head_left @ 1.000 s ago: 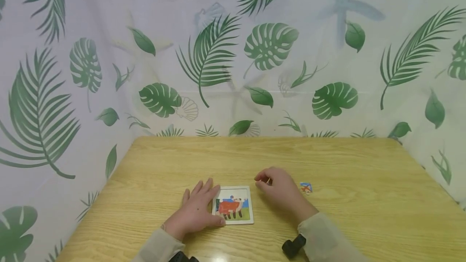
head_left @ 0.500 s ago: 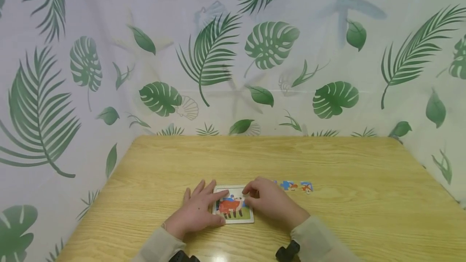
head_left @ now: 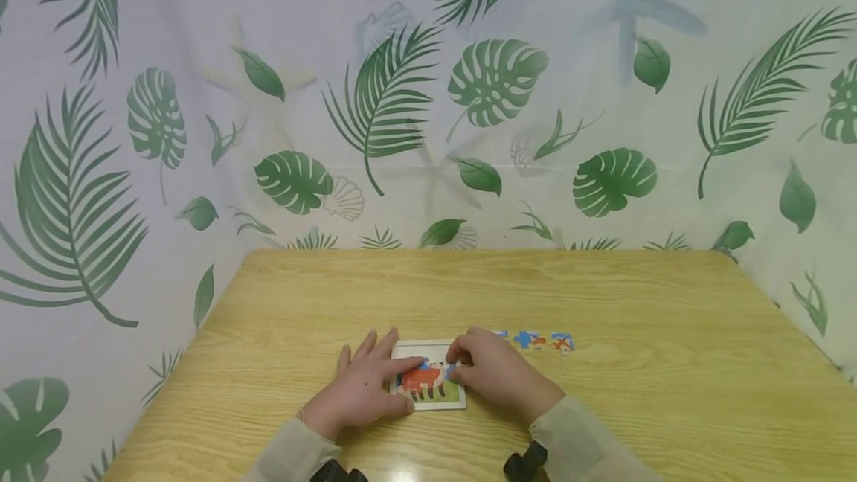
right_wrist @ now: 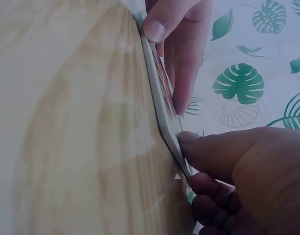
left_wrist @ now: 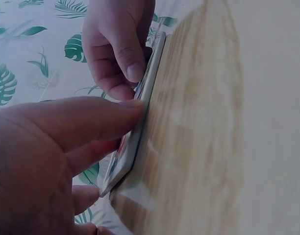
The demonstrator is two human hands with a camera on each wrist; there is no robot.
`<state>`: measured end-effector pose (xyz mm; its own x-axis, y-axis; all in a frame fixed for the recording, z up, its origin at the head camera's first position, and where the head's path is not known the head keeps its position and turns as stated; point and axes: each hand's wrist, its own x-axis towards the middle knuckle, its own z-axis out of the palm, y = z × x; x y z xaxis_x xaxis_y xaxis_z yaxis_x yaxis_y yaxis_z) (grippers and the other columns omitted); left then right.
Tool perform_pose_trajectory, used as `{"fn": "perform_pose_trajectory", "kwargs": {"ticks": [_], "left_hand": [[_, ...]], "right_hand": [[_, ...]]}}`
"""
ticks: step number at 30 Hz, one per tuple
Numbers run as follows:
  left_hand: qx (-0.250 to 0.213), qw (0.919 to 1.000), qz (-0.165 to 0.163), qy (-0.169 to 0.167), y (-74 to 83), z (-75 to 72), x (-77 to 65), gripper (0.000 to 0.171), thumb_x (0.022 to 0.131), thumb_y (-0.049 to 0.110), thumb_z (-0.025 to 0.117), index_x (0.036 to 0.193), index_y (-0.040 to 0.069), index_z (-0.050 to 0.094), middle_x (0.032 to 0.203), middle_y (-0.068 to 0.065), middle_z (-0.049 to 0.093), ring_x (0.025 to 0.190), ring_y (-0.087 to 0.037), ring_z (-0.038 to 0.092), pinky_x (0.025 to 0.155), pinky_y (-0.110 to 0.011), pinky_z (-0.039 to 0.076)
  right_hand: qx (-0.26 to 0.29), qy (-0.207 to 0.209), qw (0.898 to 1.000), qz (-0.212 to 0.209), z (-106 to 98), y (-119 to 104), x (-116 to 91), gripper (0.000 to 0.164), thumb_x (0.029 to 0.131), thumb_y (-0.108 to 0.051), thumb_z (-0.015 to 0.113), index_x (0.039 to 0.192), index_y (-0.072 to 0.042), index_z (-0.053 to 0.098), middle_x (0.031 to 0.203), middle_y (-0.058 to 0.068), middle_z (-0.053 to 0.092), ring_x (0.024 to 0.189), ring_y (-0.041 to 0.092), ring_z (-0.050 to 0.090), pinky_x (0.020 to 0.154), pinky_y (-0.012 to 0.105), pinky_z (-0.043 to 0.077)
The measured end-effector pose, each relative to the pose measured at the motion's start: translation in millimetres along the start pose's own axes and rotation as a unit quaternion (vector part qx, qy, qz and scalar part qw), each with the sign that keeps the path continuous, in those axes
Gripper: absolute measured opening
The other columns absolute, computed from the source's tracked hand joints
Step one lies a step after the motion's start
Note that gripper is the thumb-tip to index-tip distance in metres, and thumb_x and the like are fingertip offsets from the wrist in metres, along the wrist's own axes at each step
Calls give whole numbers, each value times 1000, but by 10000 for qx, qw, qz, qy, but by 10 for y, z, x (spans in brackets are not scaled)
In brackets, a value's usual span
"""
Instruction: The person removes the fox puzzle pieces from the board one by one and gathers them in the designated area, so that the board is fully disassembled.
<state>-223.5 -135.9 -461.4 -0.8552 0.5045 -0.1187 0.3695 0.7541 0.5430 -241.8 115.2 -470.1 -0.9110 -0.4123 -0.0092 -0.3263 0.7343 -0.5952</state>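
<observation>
A small jigsaw puzzle (head_left: 428, 391) in a white frame (head_left: 438, 407) lies on the table, its picture an animal with a red body on green ground. The pale upper strip of the tray shows no pieces. My left hand (head_left: 367, 385) rests spread at the frame's left side, thumb on the near edge and index finger stretched across the picture. At the right edge, my right hand (head_left: 498, 374) has thumb and index finger bent together over the puzzle, pinching a puzzle piece (head_left: 451, 373) with blue on it, mostly hidden by the fingers. Both thumbs meet the frame in the wrist views.
Loose puzzle pieces lie beyond the right hand: a blue and orange one (head_left: 529, 340), another with an orange animal (head_left: 563, 342), and a blue one (head_left: 501, 334) partly covered. The wooden table (head_left: 656, 333) meets a leaf-printed cloth (head_left: 415, 132) behind.
My right hand has moved left from beside the loose pieces onto the puzzle's right edge, uncovering pieces behind it. My left index finger has shifted from the frame's edge onto the picture.
</observation>
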Motion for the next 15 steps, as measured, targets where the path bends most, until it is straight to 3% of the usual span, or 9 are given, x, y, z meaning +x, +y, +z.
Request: {"fn": "perform_pose_trajectory", "kwargs": {"ticks": [15], "left_hand": [[-20,10000,3,-46,9,-6,-7,64,87,45,76,146,31,57,166,-16,20,151,-47,2,110,-76,-4]], "right_hand": [[368,-38,9991,197,2,-44,-8,11,91,-15,76,95,-17,67,90,-2,55,81,17,51,75,37,45]]}}
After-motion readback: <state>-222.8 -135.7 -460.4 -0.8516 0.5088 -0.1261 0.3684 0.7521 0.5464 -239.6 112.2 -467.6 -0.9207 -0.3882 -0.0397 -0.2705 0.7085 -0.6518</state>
